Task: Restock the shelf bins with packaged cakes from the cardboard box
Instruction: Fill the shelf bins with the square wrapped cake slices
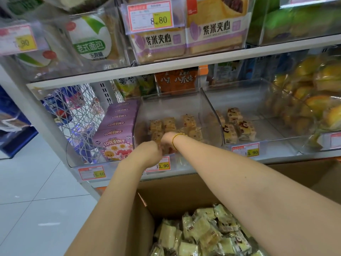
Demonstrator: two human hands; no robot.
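Observation:
An open cardboard box (145,226) at the bottom holds many pale yellow packaged cakes (203,235). Above it, a clear shelf bin (208,126) in the middle of the lower shelf holds several brown packaged cakes (189,122). Both my arms reach over the box to this bin's front edge. My left hand (150,153) has its fingers curled round a brownish packet (167,149) at the rim. Close beside it, my right hand (168,138), with a gold bracelet on the wrist, curls down onto the same cluster of packets inside the bin. The fingertips of both are hidden.
The bin to the right (258,141) holds a few cakes with dark red labels (238,128). Purple biscuit boxes (118,130) fill the bin on the left. Price tags (163,165) line the shelf edge. Bread bags sit on the upper shelf (184,65). White tiled floor (36,200) lies to the left.

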